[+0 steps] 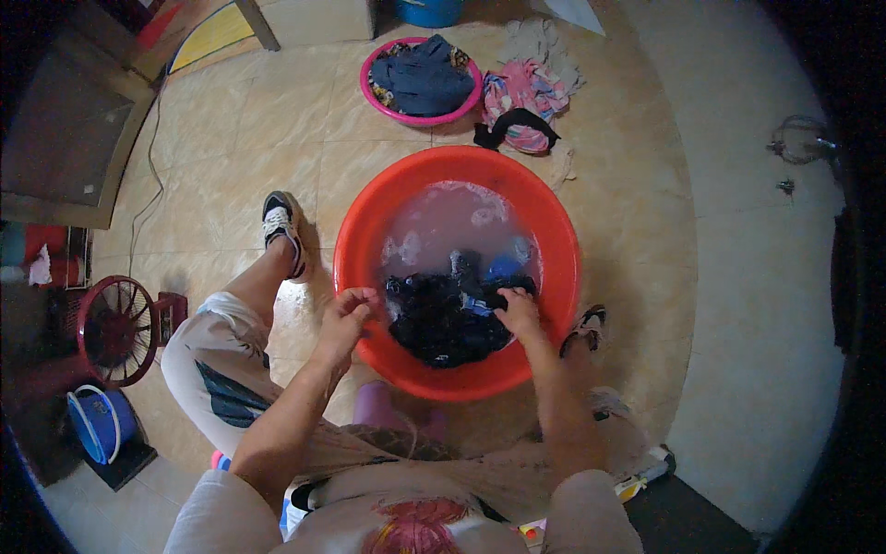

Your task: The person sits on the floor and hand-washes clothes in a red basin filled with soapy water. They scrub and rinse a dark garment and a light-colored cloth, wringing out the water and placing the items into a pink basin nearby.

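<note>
A large red-orange tub (457, 168) stands on the floor between my legs, holding cloudy, sudsy water (443, 222). Dark wet clothing (438, 323) is bunched in its near half, with a light blue patch (476, 305) on top and a bright blue piece (504, 267) beside it. My right hand (520, 314) is over the right side of the dark clothing, fingers curled closed on it. At the tub's left rim is my left hand (349, 320), its thumb and fingers drawn together; whatever they pinch is too small to make out.
Beyond the tub sit a pink basin (420, 118) of clothes and a heap of pink cloth (526, 92) with a black piece (517, 125) on it. A red fan (118, 331) and a blue bucket (97, 425) stand at left. A low purple stool (377, 406) is under me.
</note>
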`<state>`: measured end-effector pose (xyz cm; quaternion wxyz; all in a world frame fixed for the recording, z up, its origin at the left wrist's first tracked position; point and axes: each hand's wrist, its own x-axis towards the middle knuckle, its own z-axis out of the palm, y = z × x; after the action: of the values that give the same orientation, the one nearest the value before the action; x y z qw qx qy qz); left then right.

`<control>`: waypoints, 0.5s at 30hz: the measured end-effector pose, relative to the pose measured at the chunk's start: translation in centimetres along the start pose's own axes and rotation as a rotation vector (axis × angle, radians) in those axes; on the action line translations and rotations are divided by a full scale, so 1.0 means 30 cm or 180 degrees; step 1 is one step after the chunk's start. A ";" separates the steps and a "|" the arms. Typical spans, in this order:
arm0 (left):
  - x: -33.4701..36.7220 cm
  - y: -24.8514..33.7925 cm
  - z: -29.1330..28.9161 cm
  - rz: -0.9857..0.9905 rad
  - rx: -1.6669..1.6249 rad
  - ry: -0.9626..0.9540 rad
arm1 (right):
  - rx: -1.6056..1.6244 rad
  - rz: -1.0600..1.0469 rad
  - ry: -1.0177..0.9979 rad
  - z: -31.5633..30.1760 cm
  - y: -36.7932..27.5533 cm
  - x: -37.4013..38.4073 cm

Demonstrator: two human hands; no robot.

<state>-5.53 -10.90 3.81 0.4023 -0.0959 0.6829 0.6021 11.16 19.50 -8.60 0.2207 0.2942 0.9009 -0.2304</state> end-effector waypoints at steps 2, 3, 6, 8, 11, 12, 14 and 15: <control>-0.005 0.018 0.006 -0.0084 -0.0179 0.0190 | 0.0001 0.0268 0.0490 0.061 -0.025 -0.017; -0.003 0.028 0.010 -0.0098 -0.0286 0.0297 | -0.0007 0.0375 0.0754 0.080 -0.025 -0.013; 0.013 0.025 0.012 -0.0142 -0.0353 0.0503 | -0.0113 0.0807 0.0401 0.133 -0.012 -0.010; 0.033 0.039 0.038 -0.0067 -0.0608 0.0486 | 0.0414 0.0426 0.0752 0.186 0.099 0.030; 0.064 0.030 0.091 -0.0140 -0.0850 0.0398 | 0.2026 0.0080 0.1299 0.114 0.124 0.016; 0.073 0.012 0.103 -0.0193 -0.0905 0.0334 | 0.2880 0.0214 0.0977 0.055 0.124 0.004; 0.121 -0.107 0.083 -0.0169 -0.0993 0.0256 | 0.3894 0.0441 0.0549 -0.131 -0.001 -0.064; 0.125 -0.123 0.102 -0.0255 -0.0852 0.0172 | 0.4176 0.0350 0.0577 -0.164 0.017 -0.075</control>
<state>-4.39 -7.76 -1.28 0.3912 -0.1920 0.6028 0.6684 11.84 21.58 -3.63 -0.0695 0.4313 0.5725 -0.6938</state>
